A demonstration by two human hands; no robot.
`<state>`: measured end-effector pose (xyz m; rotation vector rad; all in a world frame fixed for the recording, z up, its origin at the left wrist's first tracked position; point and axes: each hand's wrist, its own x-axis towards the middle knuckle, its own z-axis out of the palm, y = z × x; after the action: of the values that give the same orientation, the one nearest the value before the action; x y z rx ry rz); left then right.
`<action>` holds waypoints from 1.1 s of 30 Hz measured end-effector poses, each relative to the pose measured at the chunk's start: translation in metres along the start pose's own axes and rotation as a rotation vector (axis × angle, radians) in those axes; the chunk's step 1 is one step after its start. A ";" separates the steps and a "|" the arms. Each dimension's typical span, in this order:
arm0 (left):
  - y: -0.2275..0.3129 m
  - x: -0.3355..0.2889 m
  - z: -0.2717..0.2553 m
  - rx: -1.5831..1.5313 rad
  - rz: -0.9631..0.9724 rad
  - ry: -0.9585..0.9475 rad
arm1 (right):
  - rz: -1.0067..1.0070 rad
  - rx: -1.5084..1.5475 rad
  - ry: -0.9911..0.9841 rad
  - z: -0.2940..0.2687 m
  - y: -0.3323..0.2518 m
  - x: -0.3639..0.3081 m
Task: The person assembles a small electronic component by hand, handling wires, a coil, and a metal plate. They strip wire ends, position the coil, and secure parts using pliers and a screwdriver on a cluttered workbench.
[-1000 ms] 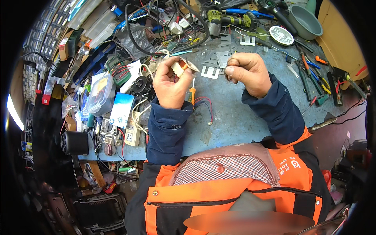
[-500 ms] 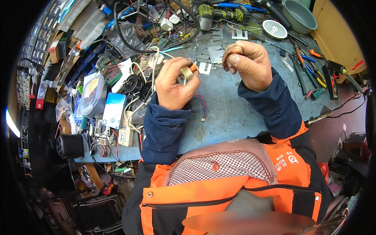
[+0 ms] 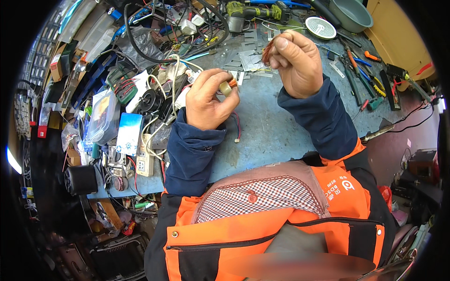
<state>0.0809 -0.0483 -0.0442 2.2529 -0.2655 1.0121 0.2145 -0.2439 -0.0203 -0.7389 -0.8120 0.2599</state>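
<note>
My left hand (image 3: pixel 211 100) is closed around a small roll of tan tape (image 3: pixel 226 88), held above the blue workbench (image 3: pixel 276 131). My right hand (image 3: pixel 296 61) is raised a little higher and pinches a small reddish copper coil (image 3: pixel 267 52) between thumb and fingers. The two hands are apart, about a hand's width. Thin flat metal plates (image 3: pixel 251 61) lie on the bench just beyond the hands. A red and black wire with a white plug (image 3: pixel 238 131) lies under my left wrist.
Left of my hands lie a clear plastic box (image 3: pixel 104 117), a white power strip (image 3: pixel 145 154), black cables (image 3: pixel 140 42) and small parts. Pliers and screwdrivers (image 3: pixel 361 79) lie at the right, a grey bowl (image 3: pixel 351 14) and a cordless drill (image 3: pixel 253 9) at the back.
Both hands have risen and drawn apart; my right hand lifted the copper coil up and to the right, while my left hand kept hold of the tape roll.
</note>
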 end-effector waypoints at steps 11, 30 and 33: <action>-0.001 -0.003 0.004 -0.097 -0.054 -0.001 | 0.067 -0.217 0.305 -0.018 0.017 0.019; -0.031 -0.007 0.002 -0.190 -0.245 0.275 | 0.469 -0.527 -0.089 -0.060 0.005 0.031; -0.029 -0.007 -0.001 -0.424 -0.290 0.348 | 0.512 -0.374 -0.052 -0.072 0.007 0.033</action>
<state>0.0877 -0.0262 -0.0624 1.6469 0.0018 1.0539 0.2908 -0.2586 -0.0399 -1.2970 -0.7166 0.5974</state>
